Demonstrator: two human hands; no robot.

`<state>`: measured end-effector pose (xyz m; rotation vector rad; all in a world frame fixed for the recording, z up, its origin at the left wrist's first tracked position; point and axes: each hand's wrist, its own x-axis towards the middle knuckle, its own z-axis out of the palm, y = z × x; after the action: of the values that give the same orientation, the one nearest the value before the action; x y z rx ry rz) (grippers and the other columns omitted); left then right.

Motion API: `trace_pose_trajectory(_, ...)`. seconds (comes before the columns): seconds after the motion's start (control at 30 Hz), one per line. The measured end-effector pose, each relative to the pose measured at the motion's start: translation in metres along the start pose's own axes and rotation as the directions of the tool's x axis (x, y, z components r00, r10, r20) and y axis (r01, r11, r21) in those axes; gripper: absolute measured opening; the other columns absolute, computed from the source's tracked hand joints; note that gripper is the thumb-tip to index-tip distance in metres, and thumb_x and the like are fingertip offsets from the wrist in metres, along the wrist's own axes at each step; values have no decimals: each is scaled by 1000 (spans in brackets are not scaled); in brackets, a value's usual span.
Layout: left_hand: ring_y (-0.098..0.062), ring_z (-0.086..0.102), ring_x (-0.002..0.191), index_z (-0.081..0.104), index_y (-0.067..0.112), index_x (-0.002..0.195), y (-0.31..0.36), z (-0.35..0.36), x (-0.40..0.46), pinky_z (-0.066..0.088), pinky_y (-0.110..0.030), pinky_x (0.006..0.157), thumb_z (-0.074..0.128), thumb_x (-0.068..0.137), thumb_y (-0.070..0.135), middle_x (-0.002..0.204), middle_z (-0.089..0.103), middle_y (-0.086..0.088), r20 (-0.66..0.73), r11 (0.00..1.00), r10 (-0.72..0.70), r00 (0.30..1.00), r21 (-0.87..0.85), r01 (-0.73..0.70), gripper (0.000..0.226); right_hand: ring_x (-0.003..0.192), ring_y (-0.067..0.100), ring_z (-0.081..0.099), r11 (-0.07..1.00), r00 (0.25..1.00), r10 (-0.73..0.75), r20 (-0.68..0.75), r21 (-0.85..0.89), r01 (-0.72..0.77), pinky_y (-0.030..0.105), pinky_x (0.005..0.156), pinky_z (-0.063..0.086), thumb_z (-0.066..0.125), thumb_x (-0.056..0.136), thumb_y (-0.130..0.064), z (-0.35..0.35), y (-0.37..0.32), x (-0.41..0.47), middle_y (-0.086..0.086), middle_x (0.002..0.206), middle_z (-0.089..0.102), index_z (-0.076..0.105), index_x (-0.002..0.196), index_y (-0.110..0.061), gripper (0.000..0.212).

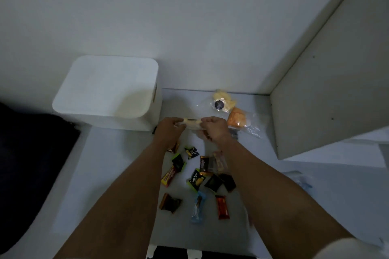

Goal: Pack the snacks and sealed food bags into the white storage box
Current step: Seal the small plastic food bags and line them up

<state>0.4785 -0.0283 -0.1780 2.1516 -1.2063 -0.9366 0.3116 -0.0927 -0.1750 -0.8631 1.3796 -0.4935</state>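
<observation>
Snacks in small wrappers lie scattered on the pale surface between the person's forearms; one green-edged black packet carries white lettering too blurred to read. Both hands meet over them: the left hand and the right hand each pinch an end of a clear sealed bag with pale contents. Two more sealed bags, yellow and orange, lie near the back wall. At left the white storage box stands with its lid on.
</observation>
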Motion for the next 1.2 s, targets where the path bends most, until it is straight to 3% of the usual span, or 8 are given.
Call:
trace_pose_trajectory(0.13,-19,67,84,75,9,114,9,-12,-10,56,-33,76,69,94,25,102,74,-14,-17,989,44,999,-141,-46,26,43,8,64,1000,1000,-26,3,5,26,15,38,43,71,91,-4,3,-5,-27,13,77,67,70,106,3,17)
trace_pose_trajectory(0.27,-27,73,74,74,13,90,16,-27,-24,64,-47,67,71,92,19,86,74,-15,-10,958,36,999,-285,-38,7,70,19,68,981,994,-109,-6,-161,107,24,56,49,81,84,-33,4,-1,-50,10,93,76,74,101,-6,32)
trace_pose_trajectory(0.47,-26,70,76,72,4,89,31,-48,-44,64,-39,63,70,89,-1,80,67,-16,143,900,42,989,-436,25,5,55,15,67,849,969,-248,0,-482,217,20,50,47,70,93,-34,9,-2,-94,11,71,74,71,90,-5,29)
trace_pose_trajectory(0.57,-25,69,72,68,7,102,38,-60,-55,63,-37,60,69,88,-4,81,67,-18,244,900,77,967,-434,38,18,52,9,60,665,934,-358,12,-698,264,23,57,47,70,91,-40,13,-4,-110,-4,59,65,73,79,-12,30)
trace_pose_trajectory(0.7,-24,65,73,59,16,118,42,-73,-63,63,-38,61,65,87,-1,88,63,-17,282,923,137,949,-384,-19,36,54,7,53,557,868,-497,5,-764,324,28,62,47,69,92,-35,21,-8,-124,-11,56,56,71,73,-15,28)
trace_pose_trajectory(0.87,-23,62,75,57,16,118,45,-89,-69,64,-40,62,67,91,5,90,57,-11,218,942,169,961,-323,-92,31,56,13,65,560,804,-592,-56,-746,361,36,64,59,68,93,-32,40,-13,-139,-5,58,63,72,75,-13,27)
trace_pose_trajectory(1.07,-22,60,77,47,21,126,46,-106,-76,62,-37,56,68,88,2,88,55,-10,194,962,191,962,-232,-144,47,68,20,70,549,738,-649,-185,-785,286,37,67,59,63,93,-32,53,-27,-150,5,72,72,72,76,-11,29)
trace_pose_trajectory(1.2,-23,64,79,48,20,126,51,-112,-79,64,-40,58,68,87,2,88,60,-13,173,960,224,959,-210,-187,47,76,21,67,560,688,-688,-232,-773,299,37,68,58,65,90,-24,53,-37,-156,1,83,71,63,89,-21,4)
